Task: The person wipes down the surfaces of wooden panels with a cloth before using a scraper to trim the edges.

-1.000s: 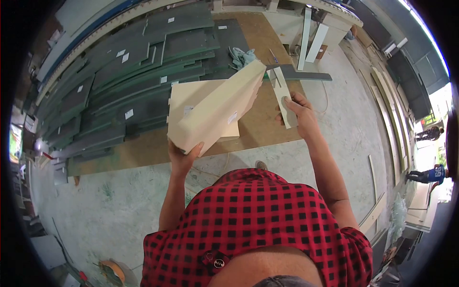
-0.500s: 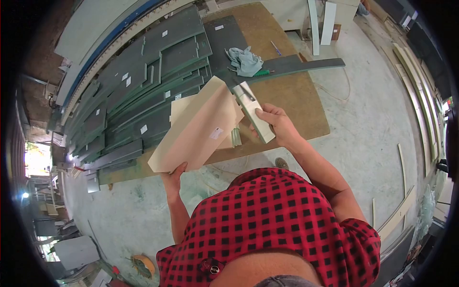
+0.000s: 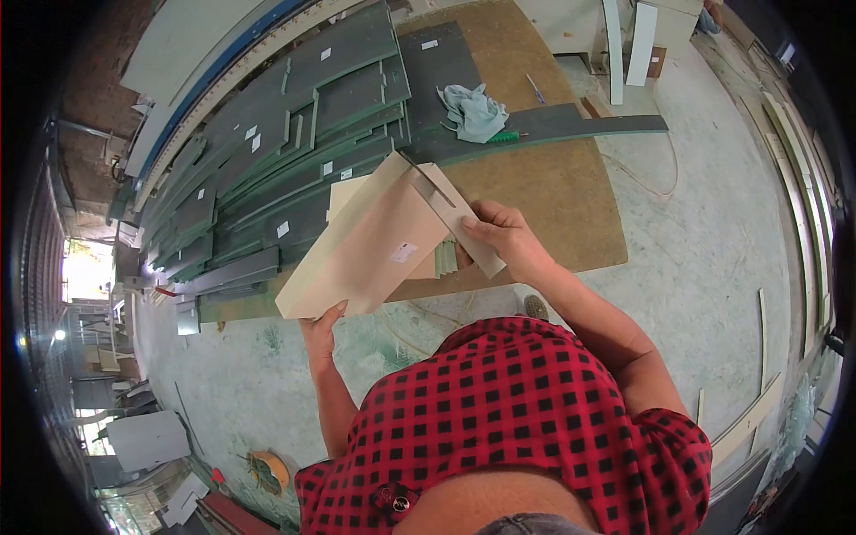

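My left hand [image 3: 323, 330] grips the lower left end of a cream-coloured board [image 3: 361, 245], thumb on the face and the other fingers underneath. The board is tilted, with a white label on its face. In my right hand [image 3: 506, 235] is a long pale flat block with a narrow slot [image 3: 477, 242], thumb on top. The block overlaps the board's upper right end, and a thin dark edge shows at the board's corner. Beneath the board, more pale pieces [image 3: 349, 194] lie on the brown worktable [image 3: 571, 196].
Dark green-edged panels [image 3: 357, 98] with white labels cover the table's left side. A grey-blue cloth [image 3: 475, 113], a green-handled tool [image 3: 505, 136] and a pen [image 3: 535, 89] lie farther back. A dark strip [image 3: 615, 125] juts past the table's right edge. Long pale strips [image 3: 794, 196] lie at right.
My right hand has brought the slotted block leftward onto the board's upper right end; a gap showed between them before. My left hand keeps its grip. The view has shifted slightly.
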`<action>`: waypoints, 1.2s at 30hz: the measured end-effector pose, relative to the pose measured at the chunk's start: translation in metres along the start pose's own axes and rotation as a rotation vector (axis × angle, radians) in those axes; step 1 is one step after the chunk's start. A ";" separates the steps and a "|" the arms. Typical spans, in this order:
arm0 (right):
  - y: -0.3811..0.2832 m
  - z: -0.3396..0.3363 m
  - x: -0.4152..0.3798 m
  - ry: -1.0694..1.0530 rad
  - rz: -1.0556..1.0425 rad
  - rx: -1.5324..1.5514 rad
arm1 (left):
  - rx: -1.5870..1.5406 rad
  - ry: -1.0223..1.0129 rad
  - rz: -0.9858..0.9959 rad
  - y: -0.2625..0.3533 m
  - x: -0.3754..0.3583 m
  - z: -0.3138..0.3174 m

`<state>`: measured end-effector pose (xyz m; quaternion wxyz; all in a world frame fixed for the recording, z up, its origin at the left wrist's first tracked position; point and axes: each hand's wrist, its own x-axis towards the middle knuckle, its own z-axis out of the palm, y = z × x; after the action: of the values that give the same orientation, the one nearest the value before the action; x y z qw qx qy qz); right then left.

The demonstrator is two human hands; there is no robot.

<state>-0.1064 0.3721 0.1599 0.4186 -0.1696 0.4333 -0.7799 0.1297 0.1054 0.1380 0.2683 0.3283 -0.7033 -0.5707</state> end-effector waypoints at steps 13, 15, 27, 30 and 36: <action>0.008 -0.005 0.009 0.032 0.011 -0.037 | 0.006 -0.055 -0.059 -0.007 0.008 -0.009; 0.003 0.000 0.009 0.052 0.007 -0.076 | 0.029 -0.049 -0.061 -0.005 0.007 -0.009; 0.002 0.009 0.011 0.116 -0.004 -0.100 | -0.035 -0.025 -0.036 -0.005 0.013 -0.008; 0.014 0.001 0.015 0.119 -0.009 -0.121 | -0.033 -0.051 -0.038 -0.003 0.014 -0.010; 0.040 -0.035 0.008 0.249 0.014 0.053 | -0.063 -0.056 -0.005 -0.016 0.023 -0.015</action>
<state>-0.1129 0.3740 0.1065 0.3713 -0.0574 0.4620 -0.8033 0.1291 0.0761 0.1256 0.2574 0.3054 -0.6912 -0.6022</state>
